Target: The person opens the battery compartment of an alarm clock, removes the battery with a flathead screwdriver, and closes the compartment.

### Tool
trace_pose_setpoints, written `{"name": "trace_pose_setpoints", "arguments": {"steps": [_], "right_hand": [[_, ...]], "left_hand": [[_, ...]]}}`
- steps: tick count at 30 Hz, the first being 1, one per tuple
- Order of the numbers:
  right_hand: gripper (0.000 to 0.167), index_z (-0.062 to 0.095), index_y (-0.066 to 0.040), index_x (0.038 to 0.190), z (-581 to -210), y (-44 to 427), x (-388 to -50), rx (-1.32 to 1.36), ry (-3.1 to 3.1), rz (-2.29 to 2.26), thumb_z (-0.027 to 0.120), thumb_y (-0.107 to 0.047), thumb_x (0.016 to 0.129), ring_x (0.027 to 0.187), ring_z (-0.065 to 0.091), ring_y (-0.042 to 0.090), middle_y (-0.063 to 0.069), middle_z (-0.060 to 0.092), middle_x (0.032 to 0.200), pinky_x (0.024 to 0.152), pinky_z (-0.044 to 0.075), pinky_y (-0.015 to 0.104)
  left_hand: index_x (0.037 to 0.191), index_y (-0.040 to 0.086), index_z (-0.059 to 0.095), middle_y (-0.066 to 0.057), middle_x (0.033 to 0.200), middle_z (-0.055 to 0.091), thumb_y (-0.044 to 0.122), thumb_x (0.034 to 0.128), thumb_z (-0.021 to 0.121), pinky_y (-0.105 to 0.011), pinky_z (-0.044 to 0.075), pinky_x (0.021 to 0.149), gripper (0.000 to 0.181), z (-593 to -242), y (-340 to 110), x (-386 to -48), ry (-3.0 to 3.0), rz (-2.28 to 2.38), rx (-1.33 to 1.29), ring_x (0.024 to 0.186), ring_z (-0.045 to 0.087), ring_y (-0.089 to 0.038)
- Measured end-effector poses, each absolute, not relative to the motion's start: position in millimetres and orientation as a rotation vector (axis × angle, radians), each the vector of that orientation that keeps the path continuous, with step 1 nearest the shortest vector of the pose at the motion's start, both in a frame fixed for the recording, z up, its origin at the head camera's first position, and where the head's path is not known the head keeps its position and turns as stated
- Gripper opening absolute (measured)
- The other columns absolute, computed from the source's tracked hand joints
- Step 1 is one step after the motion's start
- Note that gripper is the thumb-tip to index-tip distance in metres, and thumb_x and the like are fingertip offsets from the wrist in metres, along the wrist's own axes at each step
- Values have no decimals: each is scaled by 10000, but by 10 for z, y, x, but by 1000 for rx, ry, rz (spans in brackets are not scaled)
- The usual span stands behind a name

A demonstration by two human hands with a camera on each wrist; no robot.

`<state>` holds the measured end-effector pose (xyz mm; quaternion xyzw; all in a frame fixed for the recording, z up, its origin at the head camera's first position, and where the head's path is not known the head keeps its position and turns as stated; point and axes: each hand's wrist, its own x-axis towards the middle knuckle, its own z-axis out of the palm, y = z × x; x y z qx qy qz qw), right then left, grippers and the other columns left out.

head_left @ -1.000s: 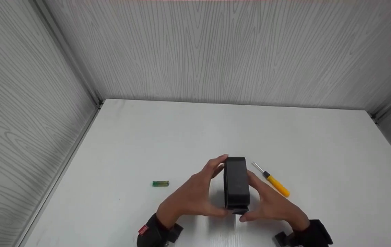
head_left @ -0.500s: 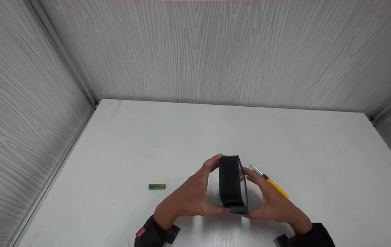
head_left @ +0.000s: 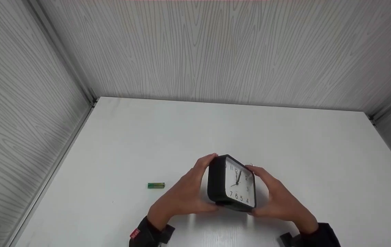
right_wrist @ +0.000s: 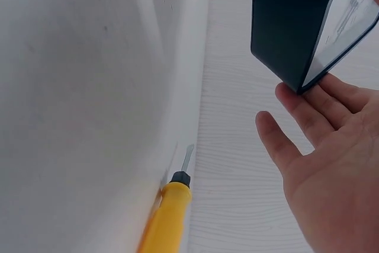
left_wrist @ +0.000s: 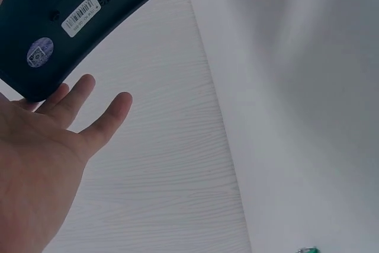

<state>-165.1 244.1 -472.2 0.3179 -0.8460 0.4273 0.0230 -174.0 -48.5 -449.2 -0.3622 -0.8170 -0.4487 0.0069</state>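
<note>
A square black alarm clock (head_left: 217, 180) is held up between both hands in the head view, its white dial turned partly to the right. My left hand (head_left: 181, 195) grips its left side, fingers at the far edge and thumb at the near edge. On the opposite side my right hand (head_left: 279, 199) grips it likewise. The left wrist view shows the clock's dark back (left_wrist: 112, 22), bearing a barcode sticker (left_wrist: 81, 15) and a round purple sticker (left_wrist: 40, 52). In the right wrist view, fingertips (right_wrist: 289, 94) touch the clock's lower corner.
A green battery (head_left: 156, 185) lies on the white table (head_left: 168, 130), left of the left hand. A yellow-handled screwdriver (right_wrist: 169, 217) lies by the right hand, mostly hidden behind it in the head view. Grey wood-grain panels (head_left: 195, 51) border the table.
Both hands have turned the clock, so its dial, first facing away from view, now shows to the right. It has shifted slightly left. The right hand now covers most of the screwdriver.
</note>
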Motion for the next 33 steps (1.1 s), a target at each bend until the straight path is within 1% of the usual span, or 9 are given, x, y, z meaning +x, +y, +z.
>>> {"name": "trace_pose_setpoints", "arguments": {"steps": [4,11,16,20,23,24,28,31,33], "right_hand": [[1101,357,-196,1481,-4706,2461,-1634,952,-2654,1286,900,-93,530,1308,481,164,-64,518,1397,1104,388,250],[1111,356,-174,1487,-4661,2487,-1603,932,-2690,1202,893,-97,518,1344,460,151,-61,509,1416,1118,332,176],[1128,348,-205,1490,-4643,2497,-1596,940,-2690,1205,883,-79,505,1359,446,150,-60,487,1439,1120,298,129],[1134,357,-173,1485,-4646,2510,-1587,952,-2682,1191,898,-89,492,1373,438,165,-31,485,1444,1123,280,109],[1115,351,-138,1482,-4636,2521,-1584,976,-2691,1180,911,-114,519,1391,421,176,-1,485,1441,1139,270,121],[1108,342,-148,1486,-4624,2522,-1581,980,-2701,1181,912,-128,536,1400,411,171,2,480,1445,1145,267,127],[1083,327,-121,1484,-4616,2537,-1586,1002,-2713,1204,913,-154,575,1417,386,171,39,473,1447,1162,255,150],[1083,341,-87,1474,-4633,2542,-1589,1022,-2673,1240,919,-134,559,1425,383,207,65,483,1441,1166,251,151],[1083,349,-84,1472,-4641,2541,-1588,1029,-2653,1263,916,-113,551,1429,378,215,60,489,1437,1166,239,137]], "left_hand": [[1542,211,127,69,1536,302,336,672,861,-410,391,1145,1145,-4494,-531,-1733,-2594,-1380,-1113,1400,359,-104],[1543,237,164,105,1550,290,355,666,851,-464,411,1116,1120,-4513,-621,-1710,-2699,-1349,-1050,1388,383,-123],[1544,244,186,120,1526,338,380,665,855,-452,418,1105,1113,-4544,-682,-1707,-2753,-1290,-1030,1374,402,-111],[1541,282,203,135,1507,372,407,668,849,-448,414,1102,1093,-4581,-704,-1710,-2827,-1250,-996,1366,410,-102],[1533,303,227,140,1504,381,400,666,842,-457,403,1108,1067,-4586,-700,-1710,-2887,-1245,-956,1364,412,-113],[1529,301,238,139,1506,382,399,663,838,-457,399,1111,1059,-4585,-695,-1712,-2904,-1243,-943,1365,410,-118],[1529,291,248,103,1507,393,426,651,830,-466,374,1132,1062,-4596,-685,-1719,-2951,-1202,-906,1382,394,-149],[1535,279,240,65,1507,403,462,645,824,-473,353,1148,1080,-4613,-683,-1723,-2975,-1150,-895,1397,379,-176],[1540,283,229,44,1499,416,485,639,822,-476,344,1153,1097,-4623,-682,-1728,-2986,-1122,-892,1397,377,-191]]}}
